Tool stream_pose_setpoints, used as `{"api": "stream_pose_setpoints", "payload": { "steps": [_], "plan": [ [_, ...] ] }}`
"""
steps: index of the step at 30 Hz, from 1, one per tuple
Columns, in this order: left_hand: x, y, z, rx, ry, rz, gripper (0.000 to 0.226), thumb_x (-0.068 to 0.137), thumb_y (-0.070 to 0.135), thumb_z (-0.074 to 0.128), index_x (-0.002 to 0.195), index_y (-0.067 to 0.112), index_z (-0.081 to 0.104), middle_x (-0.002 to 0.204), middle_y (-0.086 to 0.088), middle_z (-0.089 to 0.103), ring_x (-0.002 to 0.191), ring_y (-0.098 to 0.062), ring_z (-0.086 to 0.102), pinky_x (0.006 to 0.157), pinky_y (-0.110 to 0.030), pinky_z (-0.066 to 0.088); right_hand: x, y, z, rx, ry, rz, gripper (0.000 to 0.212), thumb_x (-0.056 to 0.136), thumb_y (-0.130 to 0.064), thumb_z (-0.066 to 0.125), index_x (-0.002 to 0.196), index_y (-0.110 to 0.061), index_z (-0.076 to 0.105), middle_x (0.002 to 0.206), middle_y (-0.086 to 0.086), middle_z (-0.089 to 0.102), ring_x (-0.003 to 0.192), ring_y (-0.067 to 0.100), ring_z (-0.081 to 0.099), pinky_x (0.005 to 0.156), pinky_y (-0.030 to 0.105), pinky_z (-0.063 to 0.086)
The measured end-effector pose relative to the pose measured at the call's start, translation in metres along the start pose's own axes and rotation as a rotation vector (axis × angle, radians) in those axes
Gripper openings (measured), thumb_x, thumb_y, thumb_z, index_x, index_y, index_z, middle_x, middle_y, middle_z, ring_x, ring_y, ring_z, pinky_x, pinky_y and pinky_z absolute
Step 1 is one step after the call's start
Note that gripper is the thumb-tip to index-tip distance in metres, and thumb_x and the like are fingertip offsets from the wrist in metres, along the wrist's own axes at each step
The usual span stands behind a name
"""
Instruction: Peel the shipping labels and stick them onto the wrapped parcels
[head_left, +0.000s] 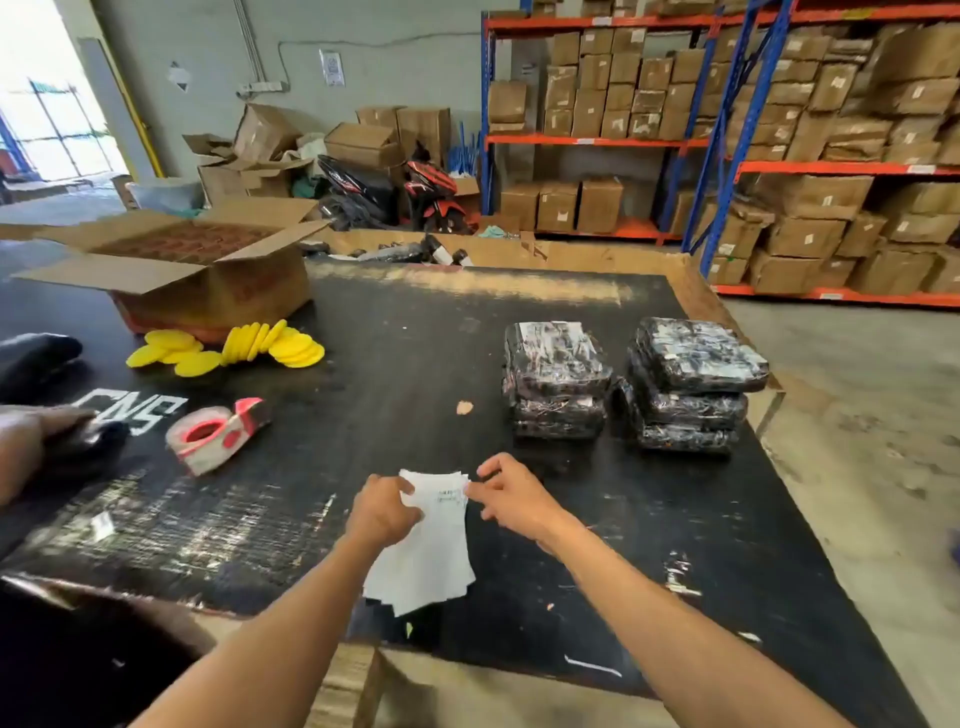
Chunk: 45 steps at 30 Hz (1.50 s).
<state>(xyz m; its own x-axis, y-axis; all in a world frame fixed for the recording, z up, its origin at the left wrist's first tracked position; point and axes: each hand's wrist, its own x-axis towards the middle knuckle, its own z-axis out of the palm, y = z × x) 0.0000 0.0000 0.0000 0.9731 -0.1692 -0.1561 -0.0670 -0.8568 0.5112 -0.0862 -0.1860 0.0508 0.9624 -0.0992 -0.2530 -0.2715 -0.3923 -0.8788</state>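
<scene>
At near table edge (597, 670): left hand (384, 512) grips label stack (431, 561); right hand (511, 496) pinches its top corner. Print unreadable.

Left hand (383, 512) and right hand (511, 498) pinching, arms outstretched

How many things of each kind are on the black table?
Stacks of wrapped parcels: 2
Stack of shipping labels: 1
Tape dispenser: 1
Open cardboard box: 1
Group of yellow round pads: 1
Total: 6
</scene>
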Motion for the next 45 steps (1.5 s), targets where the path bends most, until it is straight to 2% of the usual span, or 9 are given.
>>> {"api": "stream_pose_setpoints", "payload": {
  "steps": [3, 6, 13, 19, 25, 30, 36, 40, 45],
  "plan": [
    [-0.016, -0.02, 0.01, 0.058, -0.014, 0.022, 0.044, 0.081, 0.022, 0.073, 0.125, 0.019, 0.064, 0.135, -0.011, 0.051, 0.122, -0.028, 0.054, 0.105, -0.031, 0.039, 0.002, 0.022, 0.034, -0.076, -0.045, 0.101, 0.042, 0.093, -0.031, 0.066, 0.125, -0.009, 0.052, 0.101, 0.007, 0.065, 0.088, 0.019, 0.059, 0.074, 0.031, 0.045],
    [-0.027, -0.036, 0.022, -0.04, 0.053, 0.105, 0.045, 0.079, 0.019, 0.078, 0.122, 0.015, 0.066, 0.133, -0.01, 0.054, 0.12, -0.025, 0.054, 0.105, -0.028, 0.038, 0.0, 0.04, 0.062, -0.1, 0.019, 0.146, 0.05, 0.092, -0.028, 0.067, 0.134, -0.005, 0.053, 0.099, 0.004, 0.063, 0.093, 0.017, 0.058, 0.078, 0.025, 0.043],
    [-0.05, -0.045, 0.03, -0.397, 0.228, 0.119, 0.054, 0.072, 0.013, 0.085, 0.121, 0.014, 0.063, 0.11, -0.002, 0.061, 0.088, -0.012, 0.056, 0.068, -0.009, 0.039, 0.006, 0.036, 0.083, -0.195, 0.277, 0.239, 0.047, 0.08, -0.036, 0.081, 0.118, -0.017, 0.061, 0.118, 0.002, 0.066, 0.111, 0.027, 0.063, 0.081, 0.035, 0.051],
    [-0.05, -0.043, 0.032, -0.555, 0.282, 0.043, 0.044, 0.077, 0.006, 0.079, 0.118, 0.014, 0.064, 0.093, 0.001, 0.065, 0.079, -0.007, 0.058, 0.065, -0.008, 0.042, 0.013, 0.036, 0.092, -0.227, 0.381, 0.303, 0.032, 0.081, -0.04, 0.078, 0.109, -0.03, 0.067, 0.12, -0.001, 0.068, 0.114, 0.026, 0.062, 0.094, 0.037, 0.05],
    [-0.048, -0.043, 0.036, -0.578, 0.356, 0.003, 0.017, 0.085, 0.023, 0.073, 0.097, 0.011, 0.071, 0.087, 0.0, 0.072, 0.076, -0.014, 0.066, 0.065, -0.022, 0.051, 0.02, 0.037, 0.083, -0.27, 0.385, 0.272, 0.051, 0.076, -0.055, 0.076, 0.117, -0.033, 0.058, 0.117, -0.001, 0.068, 0.11, 0.026, 0.064, 0.086, 0.036, 0.048],
    [-0.045, -0.046, 0.039, -0.539, 0.355, 0.043, 0.012, 0.083, 0.025, 0.076, 0.082, 0.012, 0.075, 0.082, 0.002, 0.066, 0.07, -0.011, 0.058, 0.06, -0.013, 0.04, 0.023, 0.04, 0.077, -0.082, 0.429, 0.285, 0.033, 0.074, -0.057, 0.076, 0.098, -0.036, 0.068, 0.098, -0.011, 0.073, 0.096, 0.022, 0.069, 0.077, 0.033, 0.046],
    [-0.041, -0.037, 0.037, -0.47, 0.394, 0.056, 0.029, 0.085, 0.031, 0.073, 0.109, 0.014, 0.075, 0.096, -0.002, 0.06, 0.079, -0.007, 0.053, 0.07, -0.014, 0.042, 0.027, 0.048, 0.071, 0.194, 0.385, 0.232, 0.022, 0.081, -0.046, 0.073, 0.066, -0.029, 0.073, 0.073, -0.009, 0.075, 0.073, 0.021, 0.07, 0.075, 0.045, 0.06],
    [-0.039, -0.016, 0.021, -0.408, 0.475, 0.138, 0.018, 0.088, 0.029, 0.07, 0.102, 0.018, 0.076, 0.093, 0.004, 0.063, 0.082, -0.012, 0.056, 0.071, -0.025, 0.043, 0.026, 0.041, 0.05, 0.302, 0.38, 0.136, 0.023, 0.093, -0.029, 0.066, 0.08, -0.013, 0.075, 0.078, -0.004, 0.075, 0.063, 0.013, 0.06, 0.057, 0.031, 0.048],
    [-0.037, 0.019, 0.001, -0.875, 0.084, 0.157, 0.02, 0.097, 0.017, 0.058, 0.108, 0.014, 0.074, 0.092, -0.008, 0.073, 0.071, -0.014, 0.06, 0.06, -0.03, 0.051, 0.015, 0.021, 0.005, 0.431, 0.294, 0.093, 0.017, 0.103, -0.018, 0.053, 0.107, -0.016, 0.068, 0.077, 0.005, 0.068, 0.049, 0.011, 0.048, 0.038, 0.023, 0.034]
  ]
}}
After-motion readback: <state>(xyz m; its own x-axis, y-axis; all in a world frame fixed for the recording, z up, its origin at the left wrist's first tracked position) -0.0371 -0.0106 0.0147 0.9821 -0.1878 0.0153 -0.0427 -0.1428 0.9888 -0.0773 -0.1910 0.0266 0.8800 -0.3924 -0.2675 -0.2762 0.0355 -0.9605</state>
